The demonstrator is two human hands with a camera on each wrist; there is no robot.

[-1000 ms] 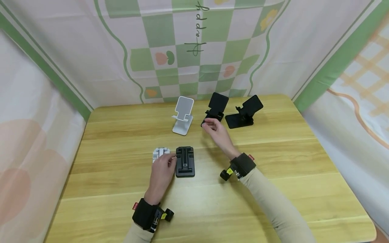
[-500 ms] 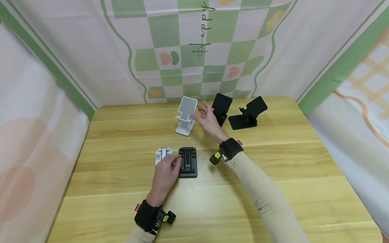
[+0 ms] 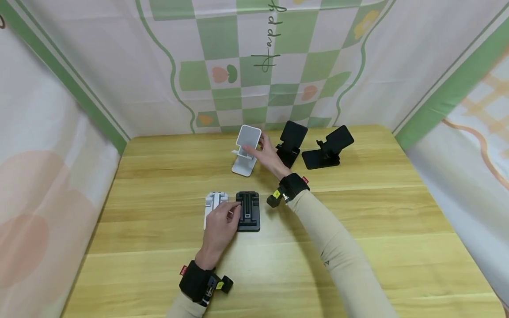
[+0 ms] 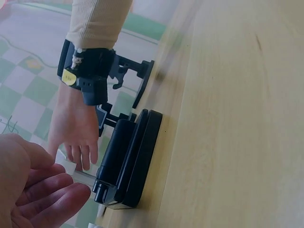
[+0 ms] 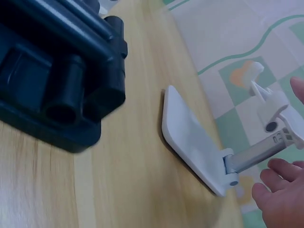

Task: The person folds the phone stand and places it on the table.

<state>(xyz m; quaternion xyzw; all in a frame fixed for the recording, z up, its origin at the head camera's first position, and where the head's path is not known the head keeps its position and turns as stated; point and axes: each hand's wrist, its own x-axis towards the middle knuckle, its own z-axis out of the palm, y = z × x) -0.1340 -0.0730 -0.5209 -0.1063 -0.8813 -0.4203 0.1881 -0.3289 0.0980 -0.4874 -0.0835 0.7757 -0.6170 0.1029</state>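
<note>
Head view: the right hand [image 3: 270, 157] is at the right edge of the white stand [image 3: 249, 136], which is unfolded at the rear of the table [image 3: 167, 176]. Thumb is in front of its upper part, fingers behind; I cannot tell whether they pinch it. The left hand [image 3: 219, 227] partly covers the folded white stand [image 3: 210, 204], fingers loosely bent, holding nothing, tips just beside the folded black stand [image 3: 253, 213]. Two unfolded units, the near black stand [image 3: 294, 132] and far black stand [image 3: 338, 139], are to the right of the right hand.

A green-and-white checked cloth [image 3: 218, 39] (with sideways lettering [image 3: 271, 43]) hangs behind the wooden table [image 3: 370, 212].
</note>
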